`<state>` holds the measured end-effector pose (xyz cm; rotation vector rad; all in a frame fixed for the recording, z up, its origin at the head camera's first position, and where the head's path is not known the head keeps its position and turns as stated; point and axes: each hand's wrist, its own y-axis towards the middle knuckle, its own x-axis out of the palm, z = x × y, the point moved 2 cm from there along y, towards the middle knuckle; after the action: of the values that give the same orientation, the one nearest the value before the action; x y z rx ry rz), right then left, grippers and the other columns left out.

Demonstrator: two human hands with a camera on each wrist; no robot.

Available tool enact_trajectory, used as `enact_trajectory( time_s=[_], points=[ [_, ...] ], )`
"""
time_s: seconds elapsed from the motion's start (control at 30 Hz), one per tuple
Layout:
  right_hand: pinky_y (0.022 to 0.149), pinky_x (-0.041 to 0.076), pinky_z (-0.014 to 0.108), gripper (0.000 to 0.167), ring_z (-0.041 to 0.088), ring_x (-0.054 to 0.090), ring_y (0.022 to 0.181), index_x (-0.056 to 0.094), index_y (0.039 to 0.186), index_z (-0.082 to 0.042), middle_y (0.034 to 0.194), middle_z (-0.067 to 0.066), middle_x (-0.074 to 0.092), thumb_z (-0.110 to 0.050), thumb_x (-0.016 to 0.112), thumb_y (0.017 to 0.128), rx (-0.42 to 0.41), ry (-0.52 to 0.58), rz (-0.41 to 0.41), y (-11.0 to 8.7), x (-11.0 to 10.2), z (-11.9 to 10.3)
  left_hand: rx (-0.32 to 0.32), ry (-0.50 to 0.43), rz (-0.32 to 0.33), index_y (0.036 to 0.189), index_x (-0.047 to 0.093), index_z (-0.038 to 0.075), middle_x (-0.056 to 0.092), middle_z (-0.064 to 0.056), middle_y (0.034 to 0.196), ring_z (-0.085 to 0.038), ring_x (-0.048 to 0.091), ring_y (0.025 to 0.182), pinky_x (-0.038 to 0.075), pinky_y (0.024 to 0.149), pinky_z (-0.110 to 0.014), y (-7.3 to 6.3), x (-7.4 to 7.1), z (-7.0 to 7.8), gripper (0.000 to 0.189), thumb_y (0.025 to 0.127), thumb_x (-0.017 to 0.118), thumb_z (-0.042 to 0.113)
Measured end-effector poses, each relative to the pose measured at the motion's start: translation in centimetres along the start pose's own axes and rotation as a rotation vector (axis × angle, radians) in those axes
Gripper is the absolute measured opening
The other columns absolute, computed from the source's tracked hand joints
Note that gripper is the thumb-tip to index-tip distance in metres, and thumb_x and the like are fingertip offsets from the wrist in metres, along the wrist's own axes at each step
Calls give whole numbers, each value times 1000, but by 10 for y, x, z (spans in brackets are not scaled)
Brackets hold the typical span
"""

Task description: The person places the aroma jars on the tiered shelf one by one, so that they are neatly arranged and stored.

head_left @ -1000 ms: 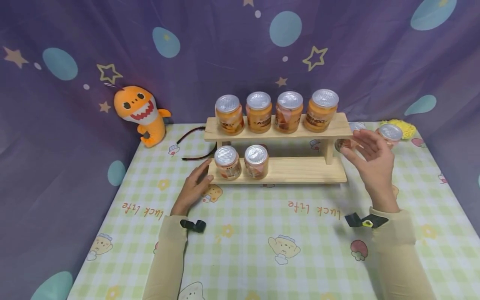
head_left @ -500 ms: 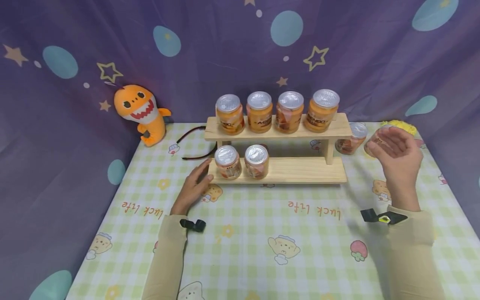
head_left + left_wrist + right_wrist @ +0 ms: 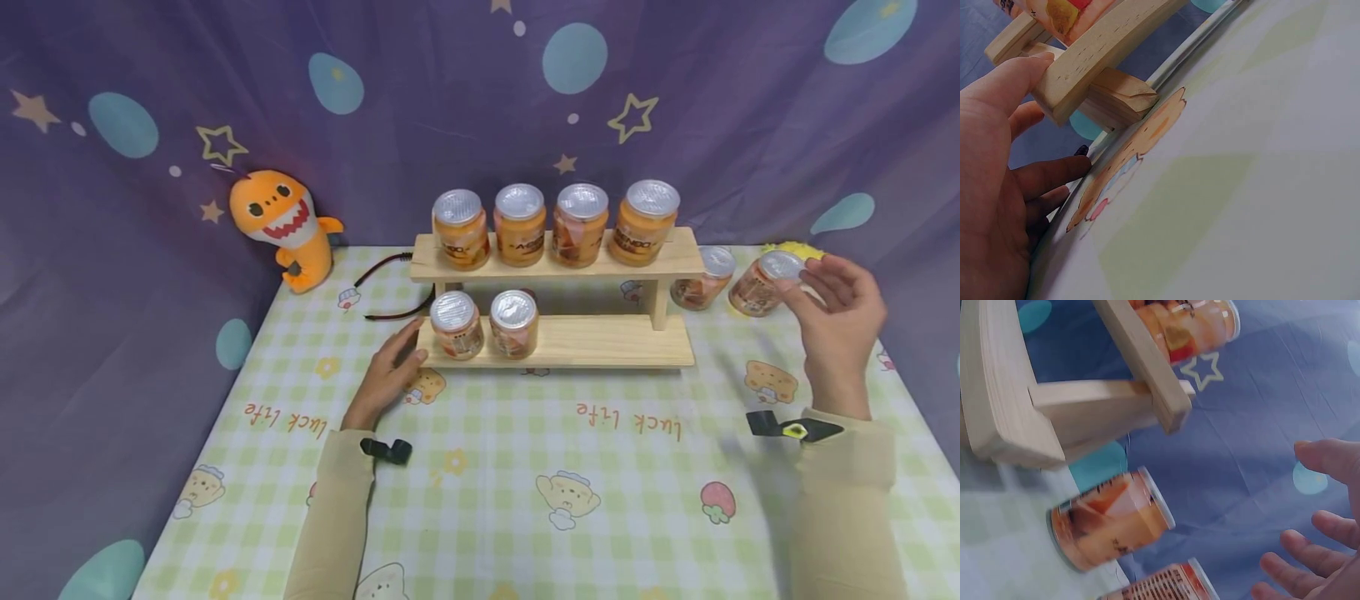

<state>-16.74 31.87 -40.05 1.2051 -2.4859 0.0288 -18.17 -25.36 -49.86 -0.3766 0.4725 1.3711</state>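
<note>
My left hand (image 3: 386, 371) touches the left end of the two-tier wooden shelf (image 3: 600, 340); in the left wrist view its thumb rests on the end of the board and the fingers (image 3: 1060, 175) extend below. My right hand (image 3: 843, 325) is raised over the right of the table, fingers spread and holding nothing. Just left of it stands a silver-lidded can of fruit (image 3: 757, 287), and another such can (image 3: 703, 279) is beside the shelf. Several more cans (image 3: 579, 225) line the upper board. Two cans (image 3: 456, 325) stand at the left of the lower board.
An orange shark plush (image 3: 281, 229) leans at the back left. A dark headband (image 3: 393, 312) lies behind the shelf's left end. Something yellow and fluffy (image 3: 810, 249) sits behind the right can. Purple curtain (image 3: 450, 100) closes off the back and sides.
My right hand has moved right, away from the shelf and past the two cans standing on the table, which now show more fully. My left hand has stayed at the shelf's end.
</note>
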Motion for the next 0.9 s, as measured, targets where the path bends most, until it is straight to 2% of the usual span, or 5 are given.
enact_trajectory(
  time_s=[0.2, 0.4, 0.67, 0.83, 0.9],
  points=[
    [76, 56, 12, 51, 12, 69, 96, 67, 114, -3, 103, 3, 70, 17, 81, 69, 1, -2, 34, 11, -10, 1, 10, 1, -1, 156, 38, 29, 38, -5, 163, -31, 32, 151, 18, 126, -55, 0, 0, 0, 58, 102, 59, 31],
    [82, 53, 13, 49, 9, 65, 96, 67, 114, -7, 105, 1, 68, 14, 80, 71, -24, -84, 70, 18, -18, 3, 3, -2, -1, 156, 38, 30, 38, -4, 162, -31, 33, 151, 18, 126, -54, 0, 0, 0, 58, 101, 59, 33],
    [91, 48, 18, 50, 6, 61, 101, 65, 119, -10, 108, -4, 65, 8, 79, 75, -17, -196, 120, 26, -23, 8, -14, -3, -1, 156, 37, 31, 38, -4, 163, -31, 32, 152, 17, 127, -55, -1, 0, 1, 59, 101, 59, 34],
    [88, 47, 16, 50, 6, 60, 101, 65, 118, -14, 109, -6, 64, 5, 81, 75, 23, -218, 131, 33, -27, 15, -17, -5, -1, 155, 38, 32, 38, -4, 162, -31, 32, 152, 17, 127, -55, -1, 1, 1, 58, 101, 59, 34],
    [88, 46, 15, 50, 5, 59, 102, 64, 119, -16, 109, -9, 63, 2, 82, 76, 57, -262, 122, 37, -29, 19, -11, -7, 1, 155, 38, 32, 38, -5, 162, -32, 32, 151, 17, 127, -55, 0, 1, 1, 58, 101, 59, 33]
  ],
)
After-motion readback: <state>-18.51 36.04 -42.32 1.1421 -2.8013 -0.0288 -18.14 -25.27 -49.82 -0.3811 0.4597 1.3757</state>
